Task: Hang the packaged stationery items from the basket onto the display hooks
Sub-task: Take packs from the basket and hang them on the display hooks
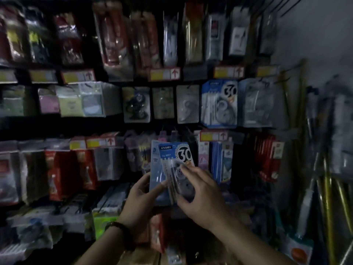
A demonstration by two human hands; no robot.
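Both hands hold a small stack of flat blue-and-white blister packs [172, 165] upright before the display rack [114, 123]. The left hand [139, 199] pinches the stack's lower left edge; the right hand [200, 194] grips the front pack, fingers spread over its clear plastic bubble. A large "30" is printed at the pack's top right. A matching pack [219, 104] hangs above. Lighting is dim and blurred.
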